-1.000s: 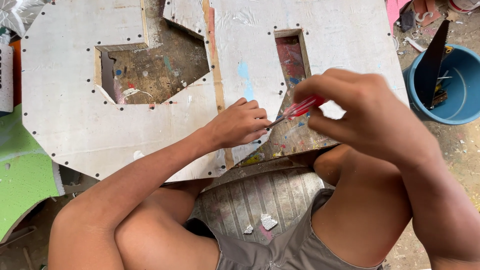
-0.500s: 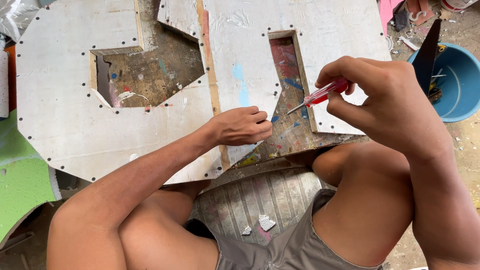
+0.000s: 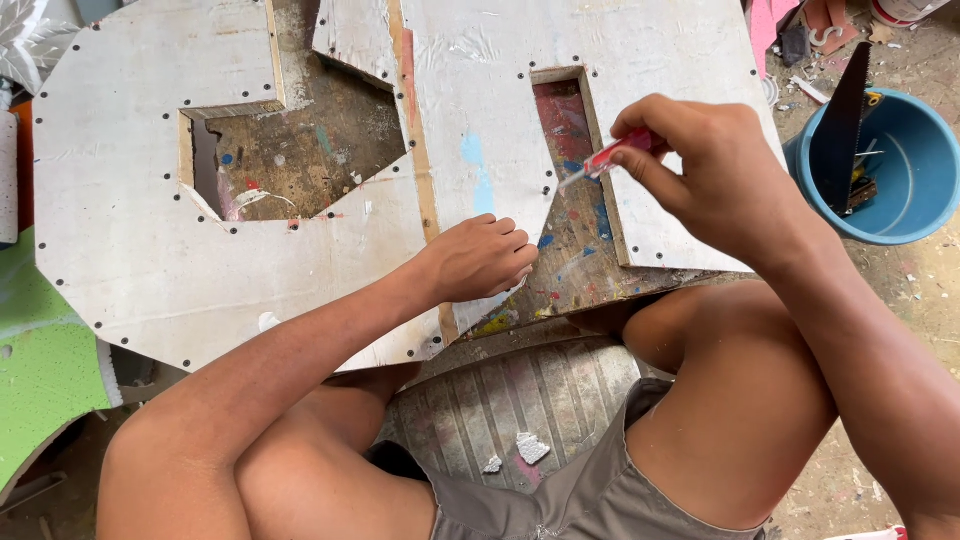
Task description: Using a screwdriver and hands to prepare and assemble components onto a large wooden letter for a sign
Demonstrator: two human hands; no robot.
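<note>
Right hand (image 3: 715, 180) now sits higher than a second ago, lifted off the board's lower edge to beside the narrow slot; fingers pinched shut around a red-handled screwdriver (image 3: 612, 158), metal tip angled down-left over the slot. Left hand (image 3: 478, 258) has barely shifted: loosely curled, knuckles down, resting on the white cut-out board (image 3: 150, 230) at its slanted lower edge, holding nothing.

Board: flat sheet, white-faced, scuffed, with small dark dots running along every edge. Two openings: an angular hole (image 3: 300, 150) on the board's left part, a narrow rectangular slot (image 3: 565, 125) on its right part. Through both shows a brown surface spattered with paint. Pale blue smear and an orange-brown stripe run down the board's middle.

Right of the board: round blue plastic bucket (image 3: 920, 170) with a dark saw blade (image 3: 840, 130) standing in it. Left of the board: green textured sheet (image 3: 40, 370). Below the board: ribbed grey stool top (image 3: 510, 400), white scraps on it.
</note>
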